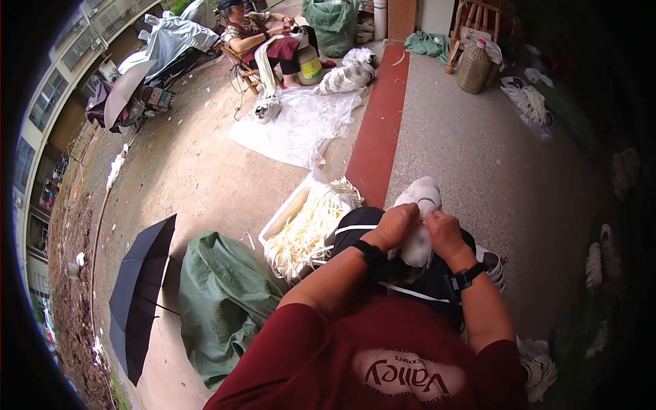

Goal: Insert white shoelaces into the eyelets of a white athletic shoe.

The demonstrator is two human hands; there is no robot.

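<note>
My left hand (394, 225) and my right hand (443, 231) are close together over my lap, both gripping a small white bundle of strips (416, 246) between them. The bundle hangs just below my fingers, over my black trousers (437, 280). A white shoe (422, 195) shows just beyond my hands. To my left stands a white tub (281, 220) filled with several loose white strips (311, 229).
A green sack (222, 301) and an open black umbrella (140, 294) lie to the left. A white plastic sheet (301, 123) is spread ahead. Another person (256, 34) sits on a chair at the back. A jug (473, 67) stands at the far right.
</note>
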